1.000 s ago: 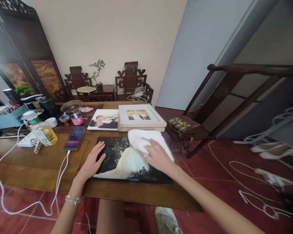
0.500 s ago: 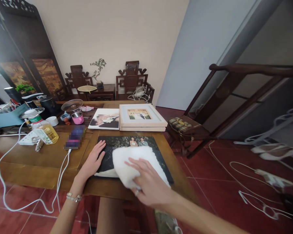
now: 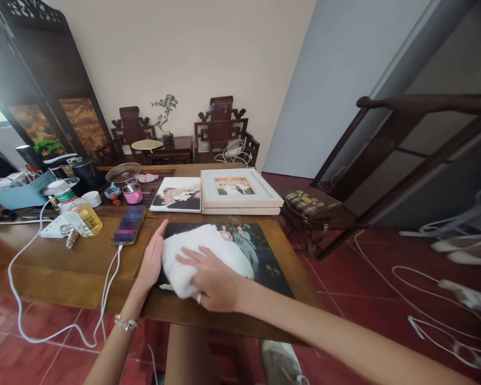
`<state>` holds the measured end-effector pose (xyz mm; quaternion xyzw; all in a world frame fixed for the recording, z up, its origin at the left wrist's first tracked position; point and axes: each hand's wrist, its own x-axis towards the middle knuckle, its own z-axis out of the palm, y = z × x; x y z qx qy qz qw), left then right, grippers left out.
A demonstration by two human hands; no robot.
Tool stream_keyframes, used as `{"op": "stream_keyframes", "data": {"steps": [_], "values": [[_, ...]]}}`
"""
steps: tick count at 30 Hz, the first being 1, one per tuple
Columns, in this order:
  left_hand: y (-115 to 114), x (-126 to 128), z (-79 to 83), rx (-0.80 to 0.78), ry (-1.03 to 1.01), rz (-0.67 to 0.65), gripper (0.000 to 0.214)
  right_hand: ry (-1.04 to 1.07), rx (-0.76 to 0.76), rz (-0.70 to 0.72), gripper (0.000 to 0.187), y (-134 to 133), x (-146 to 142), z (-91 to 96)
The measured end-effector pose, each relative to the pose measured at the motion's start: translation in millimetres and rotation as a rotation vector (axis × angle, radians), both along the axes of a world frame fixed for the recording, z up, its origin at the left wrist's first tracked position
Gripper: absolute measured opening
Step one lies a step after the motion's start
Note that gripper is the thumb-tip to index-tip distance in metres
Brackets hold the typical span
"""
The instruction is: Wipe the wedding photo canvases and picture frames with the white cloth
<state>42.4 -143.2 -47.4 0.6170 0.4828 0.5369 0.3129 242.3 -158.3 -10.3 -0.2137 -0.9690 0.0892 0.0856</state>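
Observation:
A dark wedding photo panel [image 3: 270, 262] lies flat near the table's front edge, with two people printed on it. Folded white cloth [image 3: 226, 248] covers its left and middle part. My right hand [image 3: 214, 283] presses on the cloth and grips it, a ring showing on one finger. Along the panel's left edge rests my left hand [image 3: 151, 262], fingers stretched out and touching the edge, holding nothing.
Behind the panel are a white-framed photo [image 3: 240, 203] and a smaller photo board [image 3: 176, 195]. To the left are a charging phone [image 3: 128, 227], a bottle of yellow liquid [image 3: 86, 219] and a pink cup [image 3: 132, 195]. A wooden chair [image 3: 344, 206] stands right.
My right hand has swept the cloth leftward across the panel, uncovering the printed couple and the right side. My left hand has turned from lying on the panel to its left edge.

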Motion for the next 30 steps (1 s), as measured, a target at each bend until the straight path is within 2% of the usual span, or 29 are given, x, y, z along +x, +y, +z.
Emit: {"op": "stream_keyframes", "data": {"steps": [2,3,4,7,9,11,13,16,19,22,25,30], "values": [[-0.1,0.3,-1.0,0.007,0.075,0.003,0.053,0.007,-0.024,0.097,0.022,-15.9,10.4,3.9],[-0.3,0.5,-1.7,0.004,0.129,0.005,0.053,0.022,-0.04,0.09,0.021,-21.2,16.5,5.4],[-0.7,0.8,-2.6,-0.004,0.191,0.001,0.053,0.044,-0.055,0.044,0.02,-24.1,22.7,6.4],[-1.6,1.5,-5.9,-0.022,0.395,-0.056,0.05,0.113,-0.061,-0.233,0.021,-14.9,37.3,6.6],[-1.5,1.2,-8.2,-0.017,0.509,-0.096,0.048,0.134,-0.063,-0.387,0.026,5.2,39.8,6.6],[-0.9,0.1,-10.2,0.002,0.568,-0.114,0.045,0.146,-0.084,-0.45,0.033,31.4,34.5,9.0],[-0.1,-1.4,-11.7,0.025,0.585,-0.124,0.042,0.164,-0.111,-0.437,0.037,57.4,22.2,14.0],[0.7,-3.5,-13.7,0.055,0.592,-0.118,0.038,0.197,-0.152,-0.342,0.039,85.0,-3.5,23.4],[1.0,-4.6,-14.6,0.047,0.598,-0.082,0.037,0.236,-0.182,-0.252,0.033,95.0,-26.9,29.1],[0.8,-4.2,-13.0,0.022,0.606,-0.072,0.037,0.241,-0.194,-0.235,0.032,92.8,-35.2,28.1],[-0.1,-2.9,-9.4,0.016,0.61,-0.076,0.037,0.239,-0.191,-0.273,0.032,86.7,-19.7,22.0],[-0.9,-2.1,-7.5,0.038,0.597,-0.115,0.037,0.207,-0.146,-0.432,0.04,78.9,49.8,6.8]]}}
